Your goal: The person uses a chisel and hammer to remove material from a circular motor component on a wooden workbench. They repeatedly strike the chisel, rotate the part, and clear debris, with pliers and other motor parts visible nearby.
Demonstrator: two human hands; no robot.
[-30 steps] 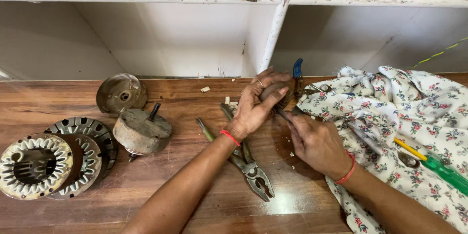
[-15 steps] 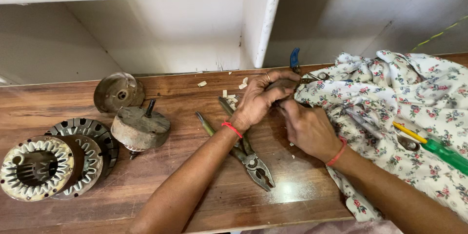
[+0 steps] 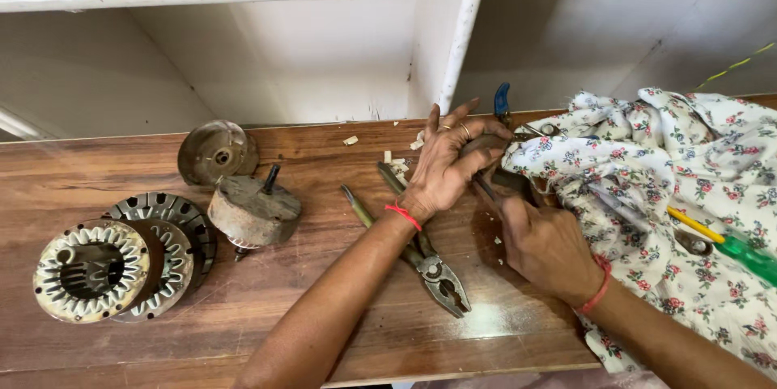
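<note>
- Both hands have drawn closer since earlier: left hand [image 3: 450, 164] now arches over the right hand [image 3: 544, 245].
- Left fingers [image 3: 479, 131] curl around a small dark part [image 3: 486, 146], mostly hidden, at the floral cloth [image 3: 672, 195] edge.
- Right fingers: cannot tell.
- Pliers [image 3: 429, 263] lie on the worktop [image 3: 324, 292].

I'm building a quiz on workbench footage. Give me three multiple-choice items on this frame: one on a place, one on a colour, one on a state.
1. Where do the pliers lie?
A. on the shelf
B. on the table under the left forearm
C. on the cloth

2. What colour is the screwdriver handle on the cloth?
A. green
B. red
C. black

3. How are the pliers' jaws?
A. gripping a wire
B. slightly apart, holding nothing
C. hidden under the cloth

Answers:
1 B: they rest on the wooden table, crossed by the left forearm.
2 A: the handle is clear green on a yellow shaft.
3 B: the jaws show a gap, with only bare wood around them.
</note>
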